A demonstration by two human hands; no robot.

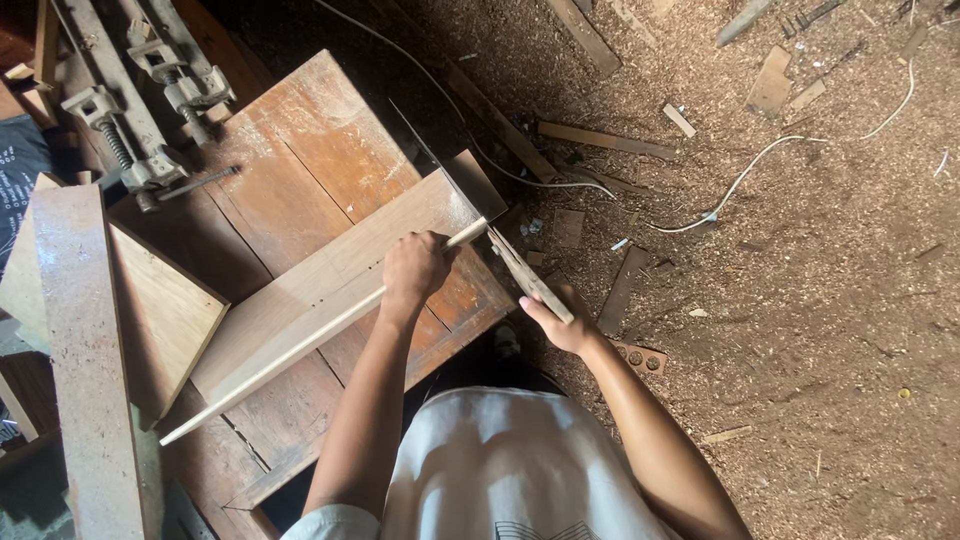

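My left hand (pixel 413 268) is closed around a long thin pale wooden strip (pixel 300 340) and presses it against a wide wooden board (pixel 330 270) that lies slantwise on a reddish-brown workbench (pixel 310 150). My right hand (pixel 560 320) grips the wooden handle of a hand saw (pixel 525 275). The saw's thin dark blade (pixel 430 150) runs up and away from the handle, its edge meeting the strip's end at the board's right end, near the bench's edge.
Metal clamps (pixel 130 110) lie at the bench's far left corner. A triangular wooden piece (pixel 165 310) and a rusty metal bar (pixel 85 360) sit left. The floor is covered in sawdust with wood offcuts (pixel 605 140) and a white cable (pixel 740 180).
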